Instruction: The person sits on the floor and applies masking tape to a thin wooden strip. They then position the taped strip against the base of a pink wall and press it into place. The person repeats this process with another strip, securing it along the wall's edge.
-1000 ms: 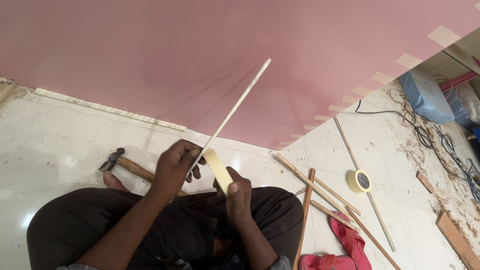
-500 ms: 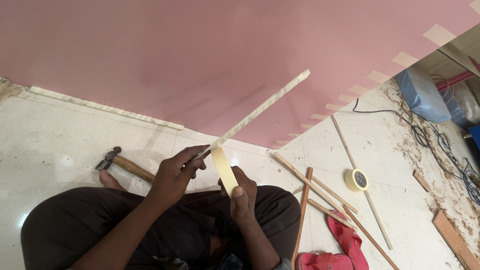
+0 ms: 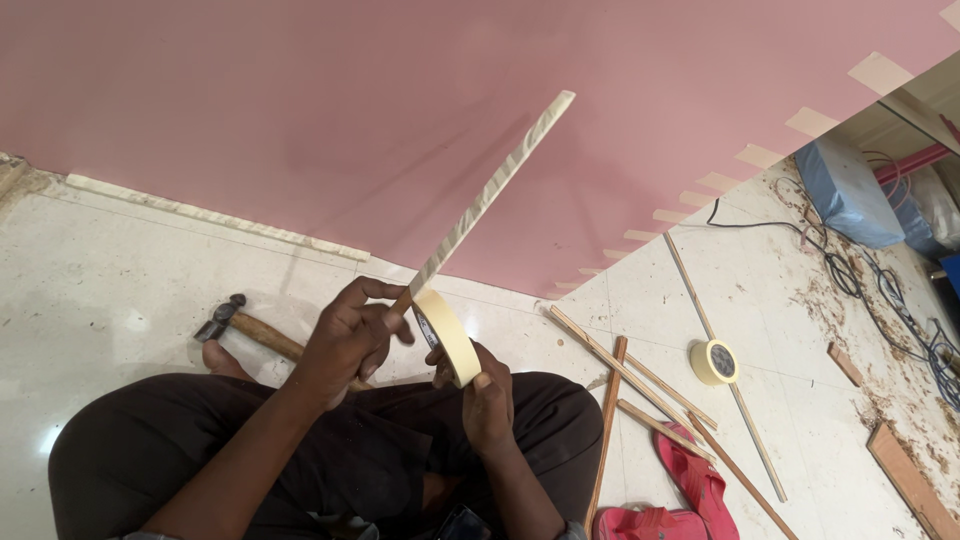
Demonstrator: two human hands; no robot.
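The left hand (image 3: 350, 335) is closed around the lower end of a long thin stick (image 3: 490, 195), with the fingers curled and the thumb on top; the forearm comes up from the lower left across the lap. The stick points up and to the right, in front of the pink wall (image 3: 300, 120), and it looks wrapped in pale tape, though this is hard to see clearly. The right hand (image 3: 485, 400) grips a roll of tape (image 3: 447, 335) from below, holding it on its edge just beside the left hand, where the stick begins. Behind the left hand a hammer (image 3: 245, 328) lies on the white floor (image 3: 120, 280). To the right lie several wooden sticks (image 3: 620, 375), a second roll of tape (image 3: 714, 361) and red sandals (image 3: 690, 480).
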